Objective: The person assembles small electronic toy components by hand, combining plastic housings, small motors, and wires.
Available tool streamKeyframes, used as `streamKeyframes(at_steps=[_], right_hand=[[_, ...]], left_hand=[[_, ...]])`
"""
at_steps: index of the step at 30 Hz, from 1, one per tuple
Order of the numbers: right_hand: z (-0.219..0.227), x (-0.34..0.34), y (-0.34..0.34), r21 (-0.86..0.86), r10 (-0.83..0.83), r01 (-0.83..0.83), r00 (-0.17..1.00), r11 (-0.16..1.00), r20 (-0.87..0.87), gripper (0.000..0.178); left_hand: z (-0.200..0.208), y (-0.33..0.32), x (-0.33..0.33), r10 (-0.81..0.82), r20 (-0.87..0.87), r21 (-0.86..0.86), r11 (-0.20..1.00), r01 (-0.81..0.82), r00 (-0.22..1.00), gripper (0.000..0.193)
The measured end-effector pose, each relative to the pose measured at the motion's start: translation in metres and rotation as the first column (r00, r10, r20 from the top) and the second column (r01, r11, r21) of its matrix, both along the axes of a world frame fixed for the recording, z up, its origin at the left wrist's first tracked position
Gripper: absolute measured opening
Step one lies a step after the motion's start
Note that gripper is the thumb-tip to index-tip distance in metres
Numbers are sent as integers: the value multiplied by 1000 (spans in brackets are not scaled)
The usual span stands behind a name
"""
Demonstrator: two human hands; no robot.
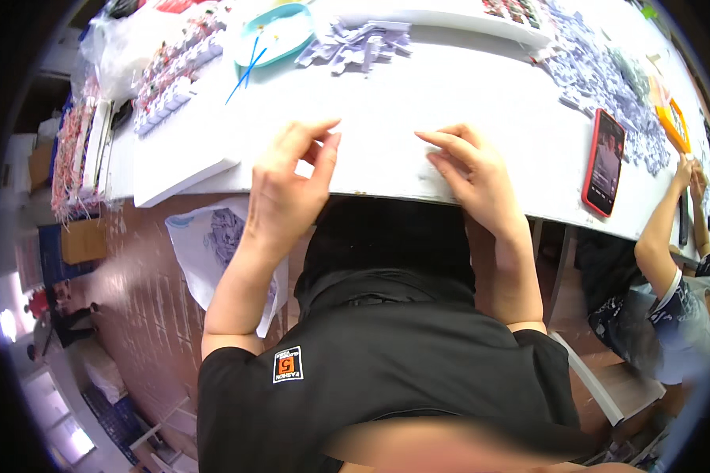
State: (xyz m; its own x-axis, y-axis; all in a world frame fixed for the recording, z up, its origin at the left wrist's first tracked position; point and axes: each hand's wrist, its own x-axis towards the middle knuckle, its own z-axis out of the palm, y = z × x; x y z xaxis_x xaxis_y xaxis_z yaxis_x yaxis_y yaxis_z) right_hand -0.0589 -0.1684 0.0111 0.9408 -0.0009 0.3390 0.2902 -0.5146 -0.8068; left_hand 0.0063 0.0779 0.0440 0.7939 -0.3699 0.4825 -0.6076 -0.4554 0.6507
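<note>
My left hand [290, 167] hovers over the near edge of the white table [371, 102], its thumb and index finger curved with a small gap between the tips. Facing it from the other side, my right hand [475, 167] has its index finger stretched out and its thumb apart below. I see nothing in either hand. Beyond the left hand lies a loose pile of pale grey-lilac pieces [359, 43]. Beside that pile is a turquoise tray [309, 27] with small bits in it. Thin blue sticks [248, 71], perhaps tweezers, lean over the tray's near rim.
A phone in a red case [605, 162] lies at the right. Behind it spreads a large heap of grey-lilac pieces [599, 79]. Rows of small red-and-white items [177, 71] stand at the left on a white board. Another person's arm [661, 229] reaches in near an orange frame [672, 124].
</note>
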Motion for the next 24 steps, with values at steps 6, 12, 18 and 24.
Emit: streamKeyframes(at_steps=[6, 12, 18, 24], right_hand=[[-13, 3, 1, -55, 84, -78, 989, 995, 121, 31], [5, 1, -54, -310, -334, 463, 859, 830, 389, 34], [-18, 52, -167, -681, -501, 628, 756, 376, 421, 59], [-21, 74, -159, -874, -611, 409, 772, 263, 177, 79]], left_hand=[[10, -42, 11, -56, 83, 69, 996, 51, 995, 22], [10, -79, 6, -214, 114, 133, 971, 199, 970, 22], [1, -91, 14, -267, 108, 122, 960, 253, 958, 23], [-9, -88, 13, -292, 82, 51, 956, 288, 953, 24]])
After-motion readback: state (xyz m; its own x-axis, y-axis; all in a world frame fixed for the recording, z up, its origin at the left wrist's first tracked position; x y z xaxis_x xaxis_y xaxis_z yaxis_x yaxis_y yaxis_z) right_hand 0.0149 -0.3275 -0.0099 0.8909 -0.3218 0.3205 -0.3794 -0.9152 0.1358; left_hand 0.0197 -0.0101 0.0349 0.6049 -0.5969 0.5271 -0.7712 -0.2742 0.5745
